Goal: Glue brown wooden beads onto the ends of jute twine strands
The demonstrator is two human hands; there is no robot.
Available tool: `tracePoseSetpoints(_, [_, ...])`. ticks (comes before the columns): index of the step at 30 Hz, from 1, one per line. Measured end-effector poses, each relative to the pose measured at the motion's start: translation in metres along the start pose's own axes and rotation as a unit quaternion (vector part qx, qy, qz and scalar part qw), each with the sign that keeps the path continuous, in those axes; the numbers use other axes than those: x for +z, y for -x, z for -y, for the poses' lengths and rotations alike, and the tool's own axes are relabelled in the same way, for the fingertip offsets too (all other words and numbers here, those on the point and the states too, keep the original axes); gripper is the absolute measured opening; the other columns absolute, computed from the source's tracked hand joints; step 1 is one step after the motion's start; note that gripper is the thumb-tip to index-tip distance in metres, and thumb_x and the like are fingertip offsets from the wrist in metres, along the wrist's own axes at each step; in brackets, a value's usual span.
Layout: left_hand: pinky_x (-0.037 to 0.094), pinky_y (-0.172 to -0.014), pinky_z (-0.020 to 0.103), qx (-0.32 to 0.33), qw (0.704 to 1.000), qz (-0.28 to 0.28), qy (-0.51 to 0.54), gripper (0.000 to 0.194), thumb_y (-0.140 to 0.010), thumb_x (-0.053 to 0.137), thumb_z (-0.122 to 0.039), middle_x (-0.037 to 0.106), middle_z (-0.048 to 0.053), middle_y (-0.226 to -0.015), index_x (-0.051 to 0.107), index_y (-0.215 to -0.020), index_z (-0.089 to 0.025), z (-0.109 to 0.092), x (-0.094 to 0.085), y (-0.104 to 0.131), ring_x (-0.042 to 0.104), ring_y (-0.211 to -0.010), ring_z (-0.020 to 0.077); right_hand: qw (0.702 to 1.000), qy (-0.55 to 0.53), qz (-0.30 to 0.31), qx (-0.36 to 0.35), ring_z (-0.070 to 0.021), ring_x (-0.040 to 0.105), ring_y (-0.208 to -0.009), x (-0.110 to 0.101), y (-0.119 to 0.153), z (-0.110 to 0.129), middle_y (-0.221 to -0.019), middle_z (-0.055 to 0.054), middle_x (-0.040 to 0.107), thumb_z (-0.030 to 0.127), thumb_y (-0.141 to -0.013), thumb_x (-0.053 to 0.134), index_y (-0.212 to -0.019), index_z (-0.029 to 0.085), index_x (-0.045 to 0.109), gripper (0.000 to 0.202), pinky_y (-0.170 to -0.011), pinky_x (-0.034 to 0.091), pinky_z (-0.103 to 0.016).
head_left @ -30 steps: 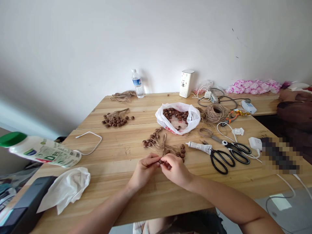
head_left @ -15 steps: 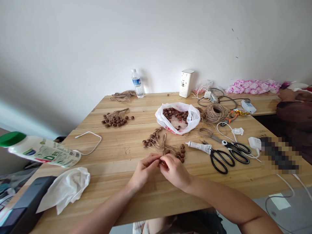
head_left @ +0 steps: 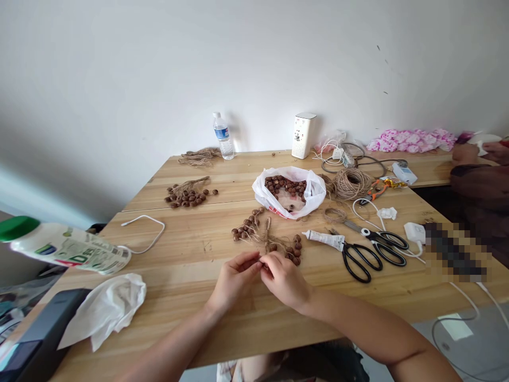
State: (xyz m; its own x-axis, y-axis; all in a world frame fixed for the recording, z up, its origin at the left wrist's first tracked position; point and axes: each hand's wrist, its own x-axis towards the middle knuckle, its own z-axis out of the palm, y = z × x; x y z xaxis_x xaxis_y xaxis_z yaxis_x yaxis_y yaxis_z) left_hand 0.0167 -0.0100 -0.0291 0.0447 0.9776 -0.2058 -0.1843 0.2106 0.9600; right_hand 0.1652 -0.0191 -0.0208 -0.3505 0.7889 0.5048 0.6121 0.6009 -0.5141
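Note:
My left hand (head_left: pixel 235 273) and my right hand (head_left: pixel 284 278) meet over the near part of the table, fingertips pinched together. Something small and dark sits between them, mostly hidden by the fingers. Just beyond the fingertips lies a bundle of twine (head_left: pixel 268 231) with strands spreading to both sides. Brown nut-like balls (head_left: pixel 247 225) hang on its left strands, and more brown balls (head_left: pixel 296 249) are at the right, close to my right hand. Behind the bundle stands an open white plastic bag (head_left: pixel 316 199) holding loose brown balls.
Right of my hands lie a white glue tube (head_left: pixel 325 240), black-handled scissors (head_left: pixel 360 262) and a second pair (head_left: pixel 387 246). A twine roll (head_left: pixel 352 183) is behind them. Left are a green-capped bottle (head_left: pixel 71 246), tissue (head_left: pixel 109 305) and another ball bundle (head_left: pixel 189 196). A co-worker's sleeve (head_left: pixel 481 185) shows far right.
My hands stay pinched together in nearly the same place, with only slight finger movement. The whole view has shifted very slightly; the things on the table have not moved.

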Motion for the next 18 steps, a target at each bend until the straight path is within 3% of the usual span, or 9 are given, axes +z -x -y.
tracePoseSetpoints(5, [0.052, -0.077, 0.031, -0.003, 1.0, -0.011, 0.007, 0.027, -0.055, 0.077, -0.022, 0.074, 0.003, -0.082, 0.071, -0.081, -0.017, -0.002, 0.002, 0.001, 0.066, -0.081, 0.0209, 1.0, -0.003, 0.003, -0.003, -0.0211, 0.06, -0.081, 0.002, 0.001, -0.001, -0.086, -0.01, 0.06, 0.005, -0.08, 0.044, -0.092, 0.017, 0.054, 0.02, -0.072, 0.051, -0.033])
tracePoseSetpoints(13, [0.052, -0.076, 0.03, -0.022, 0.999, 0.021, 0.043, 0.028, -0.055, 0.078, -0.021, 0.074, 0.003, -0.08, 0.07, -0.082, -0.016, -0.002, 0.002, -0.001, 0.067, -0.079, 0.0193, 0.998, -0.051, 0.024, 0.026, -0.0203, 0.058, -0.079, 0.001, 0.0, -0.001, -0.084, -0.008, 0.059, 0.003, -0.076, 0.044, -0.089, 0.017, 0.056, 0.023, -0.071, 0.05, -0.033])
tracePoseSetpoints(16, [0.051, -0.077, 0.029, -0.042, 0.996, 0.039, 0.072, 0.031, -0.056, 0.078, -0.018, 0.074, 0.004, -0.083, 0.069, -0.085, -0.014, -0.005, -0.001, -0.005, 0.066, -0.079, 0.0186, 0.982, -0.163, 0.021, 0.09, -0.0167, 0.058, -0.067, -0.003, -0.005, -0.001, -0.075, -0.003, 0.056, 0.007, -0.073, 0.049, -0.089, 0.018, 0.056, 0.021, -0.061, 0.05, -0.03])
tracePoseSetpoints(18, [0.051, -0.076, 0.029, -0.065, 0.989, 0.069, 0.109, 0.034, -0.057, 0.078, -0.017, 0.074, 0.005, -0.083, 0.068, -0.089, -0.014, -0.007, -0.004, -0.007, 0.067, -0.077, 0.0179, 0.938, -0.29, 0.028, 0.19, -0.0123, 0.054, -0.051, -0.007, -0.01, -0.001, -0.068, 0.002, 0.054, 0.013, -0.073, 0.05, -0.091, 0.019, 0.054, 0.02, -0.047, 0.046, -0.025])
